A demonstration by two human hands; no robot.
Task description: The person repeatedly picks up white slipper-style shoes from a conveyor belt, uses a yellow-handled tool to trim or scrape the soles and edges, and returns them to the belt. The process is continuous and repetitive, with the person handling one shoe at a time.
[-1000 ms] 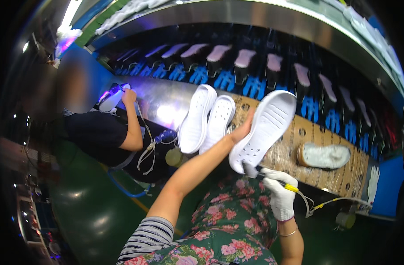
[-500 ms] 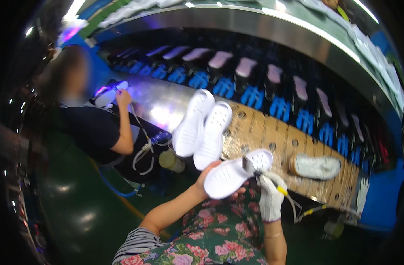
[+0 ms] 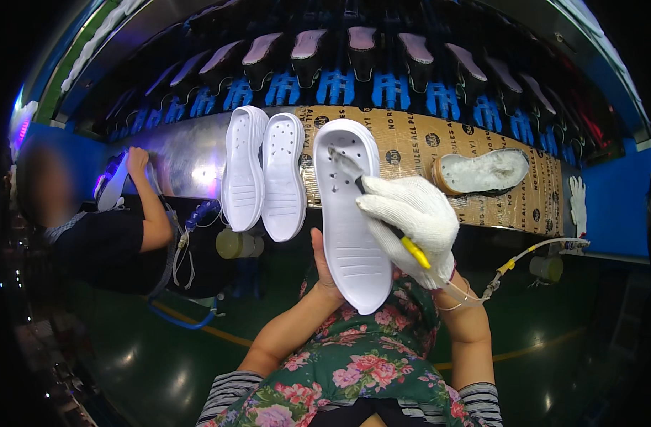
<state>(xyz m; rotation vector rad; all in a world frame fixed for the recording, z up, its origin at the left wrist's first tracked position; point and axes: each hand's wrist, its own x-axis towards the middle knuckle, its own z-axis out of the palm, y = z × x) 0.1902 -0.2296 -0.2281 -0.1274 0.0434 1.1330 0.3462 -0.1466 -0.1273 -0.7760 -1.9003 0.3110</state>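
The white moulded shoe sole (image 3: 350,249), ridged at its near half and dotted with small holes at its far half, is held in front of the table, its far end toward twelve o'clock and its near end toward six. The bare left hand (image 3: 327,269) has its grip closed on the sole's left edge, at about eight o'clock, thumb along the side and fingers hidden underneath. The right hand, in a white knitted glove (image 3: 411,217), closes its grip around a slim black-handled brush (image 3: 360,185) whose pale grey head points to eleven o'clock over the holes inside the sole. A yellow fitting (image 3: 415,252) shows below the gloved fingers.

With the held sole as the dial's centre, two more white soles (image 3: 283,181) stand side by side at ten o'clock, overhanging the metal table (image 3: 176,160). Between two and three o'clock, a pale sole with a tan end (image 3: 482,172) lies on a film-covered brown cardboard sheet (image 3: 411,142). At three o'clock hangs a white glove (image 3: 577,203). Blue clamps (image 3: 336,87) line twelve o'clock; a co-worker (image 3: 101,238) sits toward nine.
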